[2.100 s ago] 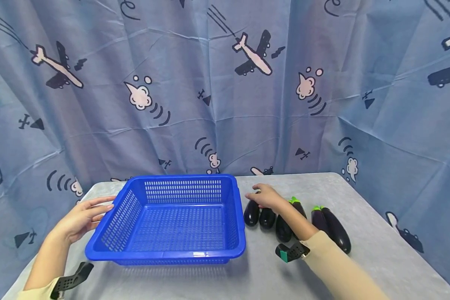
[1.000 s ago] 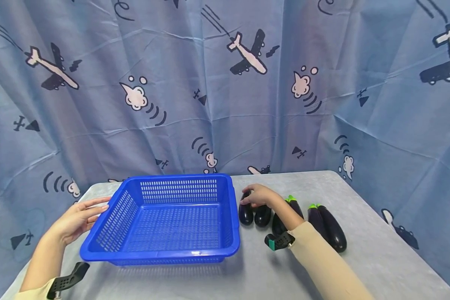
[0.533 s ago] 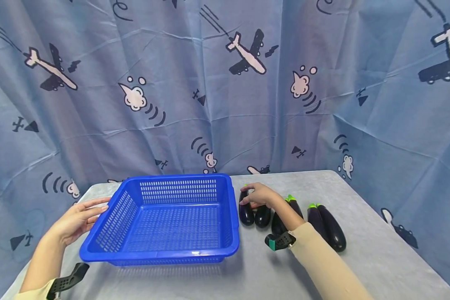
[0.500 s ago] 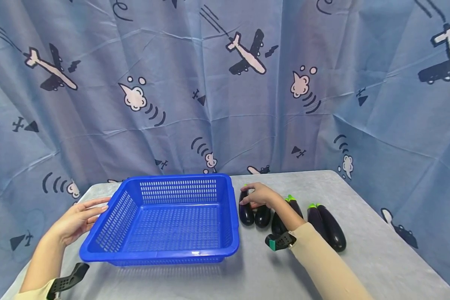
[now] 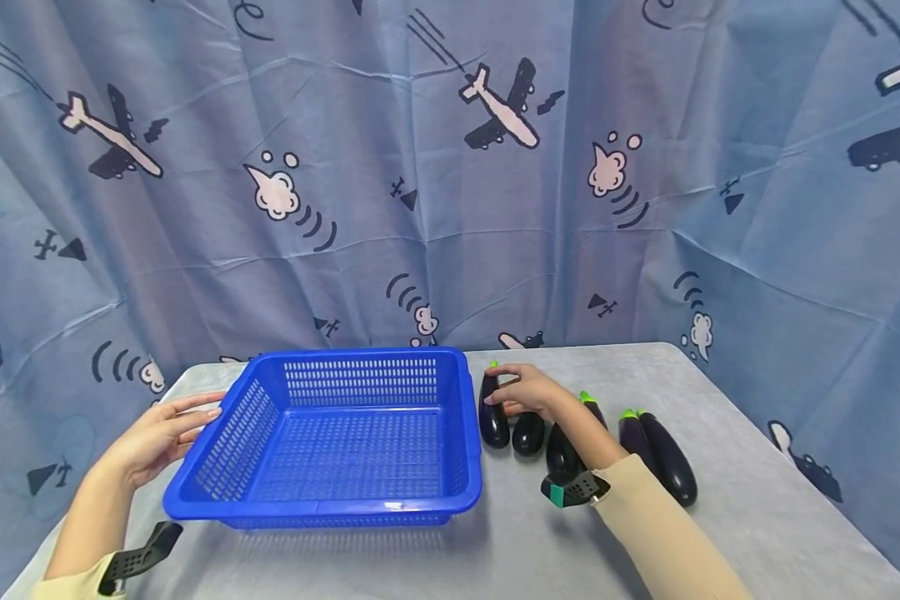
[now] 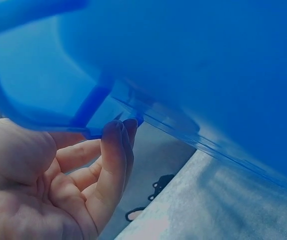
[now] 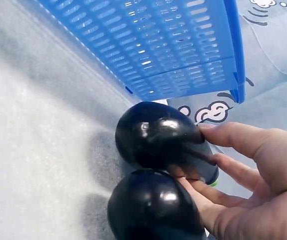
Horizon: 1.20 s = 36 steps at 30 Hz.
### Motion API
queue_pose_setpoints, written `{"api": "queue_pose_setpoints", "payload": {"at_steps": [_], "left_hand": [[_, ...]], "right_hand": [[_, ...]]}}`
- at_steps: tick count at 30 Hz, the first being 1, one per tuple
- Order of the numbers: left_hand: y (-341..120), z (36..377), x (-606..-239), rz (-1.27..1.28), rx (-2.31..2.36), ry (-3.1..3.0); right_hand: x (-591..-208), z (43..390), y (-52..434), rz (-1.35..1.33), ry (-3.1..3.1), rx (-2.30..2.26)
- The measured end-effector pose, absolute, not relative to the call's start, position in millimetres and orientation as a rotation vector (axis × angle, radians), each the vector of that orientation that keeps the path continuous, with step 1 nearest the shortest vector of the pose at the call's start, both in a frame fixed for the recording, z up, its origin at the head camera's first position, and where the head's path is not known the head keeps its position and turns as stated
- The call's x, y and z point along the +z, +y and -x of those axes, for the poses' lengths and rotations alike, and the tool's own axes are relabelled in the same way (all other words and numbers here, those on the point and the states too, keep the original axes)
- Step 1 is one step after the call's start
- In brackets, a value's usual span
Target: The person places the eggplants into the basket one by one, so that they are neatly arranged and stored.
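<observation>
A blue plastic basket (image 5: 360, 450) with slotted walls stands in the middle of the table. My left hand (image 5: 150, 437) is at its left side, fingers loosely extended, fingertips touching the rim (image 6: 96, 131) from outside. To the right of the basket, my right hand (image 5: 532, 392) pinches the leftmost eggplant (image 5: 493, 425) near its stem end. In the right wrist view, fingers lie on both sides of that glossy dark eggplant (image 7: 153, 132). A second eggplant (image 5: 528, 435) lies close beside it, partly hidden under the hand.
Two more eggplants, one of them in front (image 5: 561, 454), lie partly behind my right forearm. Farther right lies another pair, including a long outer eggplant (image 5: 669, 458). A blue curtain (image 5: 435, 208) with airplane prints hangs behind the grey table (image 5: 510, 533).
My right hand has come down onto the leftmost eggplant and grips it. That eggplant has shifted slightly, its green stem now showing above the fingers. The left hand and basket hold still.
</observation>
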<state>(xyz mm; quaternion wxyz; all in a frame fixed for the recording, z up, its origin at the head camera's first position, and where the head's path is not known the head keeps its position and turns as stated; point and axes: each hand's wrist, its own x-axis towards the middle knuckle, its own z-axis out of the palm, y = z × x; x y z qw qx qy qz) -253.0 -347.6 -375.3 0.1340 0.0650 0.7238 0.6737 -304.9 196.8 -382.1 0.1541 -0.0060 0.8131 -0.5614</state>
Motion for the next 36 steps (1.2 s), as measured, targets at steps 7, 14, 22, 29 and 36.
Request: {"api": "queue_pose_setpoints", "payload": {"at_steps": [7, 14, 22, 29, 36], "left_hand": [[-347, 254, -375, -0.184, 1.954, 2.108], [-346, 255, -376, -0.197, 1.989, 2.069], [-348, 255, -376, -0.234, 1.990, 2.067], [-353, 256, -379, -0.324, 1.971, 2.069], [-358, 256, -382, -0.346, 1.968, 2.056]], "right_hand": [[-378, 304, 197, 0.031, 2.293, -1.671], [-375, 305, 197, 0.032, 2.280, -1.684], [-365, 302, 195, 0.036, 2.294, -1.682], [-356, 301, 199, 0.039, 2.347, -1.672], [-346, 300, 202, 0.059, 2.354, -1.664]]}}
